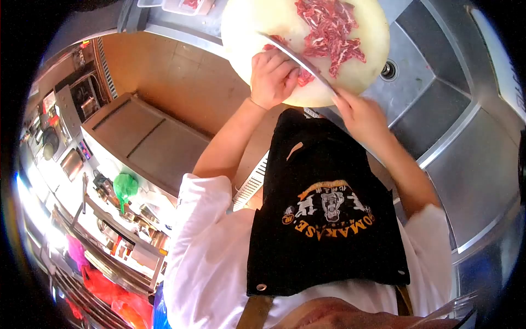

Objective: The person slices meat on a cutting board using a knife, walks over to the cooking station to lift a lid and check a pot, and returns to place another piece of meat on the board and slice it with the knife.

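A knife (301,61) lies in the grip of my right hand (359,116), its blade slanting up and left across the round pale cutting board (241,33). Just left of the blade, my left hand (272,78) curls its fingers over a piece of raw red meat (305,78), which it partly hides. The blade's edge is close beside those fingers; whether it touches the meat I cannot tell. Beyond the knife, a pile of sliced, marbled raw meat (329,33) spreads over the board's upper right.
The board rests over a metal sink (408,66) with a drain (389,70). A clear plastic container (189,5) with some meat stands at the board's upper left. On the left are a steel-topped counter (148,134) and a green plastic bag (125,187).
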Demonstrator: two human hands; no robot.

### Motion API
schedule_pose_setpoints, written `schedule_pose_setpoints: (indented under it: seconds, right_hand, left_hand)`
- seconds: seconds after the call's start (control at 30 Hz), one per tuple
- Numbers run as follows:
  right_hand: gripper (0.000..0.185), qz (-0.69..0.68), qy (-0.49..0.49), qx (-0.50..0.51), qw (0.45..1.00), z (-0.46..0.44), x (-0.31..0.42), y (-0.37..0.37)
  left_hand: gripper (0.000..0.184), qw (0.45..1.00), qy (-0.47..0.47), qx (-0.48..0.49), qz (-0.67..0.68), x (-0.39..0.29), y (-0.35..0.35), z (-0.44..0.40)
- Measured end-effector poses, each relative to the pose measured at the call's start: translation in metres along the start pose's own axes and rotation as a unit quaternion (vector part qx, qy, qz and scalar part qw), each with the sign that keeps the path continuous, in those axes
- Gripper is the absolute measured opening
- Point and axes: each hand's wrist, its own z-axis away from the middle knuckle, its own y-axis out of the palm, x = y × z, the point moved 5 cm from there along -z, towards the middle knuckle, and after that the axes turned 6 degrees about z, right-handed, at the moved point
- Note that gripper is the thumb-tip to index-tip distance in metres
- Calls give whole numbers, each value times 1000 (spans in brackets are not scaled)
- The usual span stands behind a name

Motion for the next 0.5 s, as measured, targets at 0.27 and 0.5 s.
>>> schedule_pose_setpoints:
  seconds: [0.27, 0.5]
  right_hand:
    - [36, -37, 75, -37, 996, -81, 21, -20]
    - [32, 44, 2, 7, 999, 46, 8, -39]
  left_hand:
    - [23, 1000, -26, 6, -11, -13, -4, 7]
    - [26, 998, -31, 30, -47, -15, 1, 7]
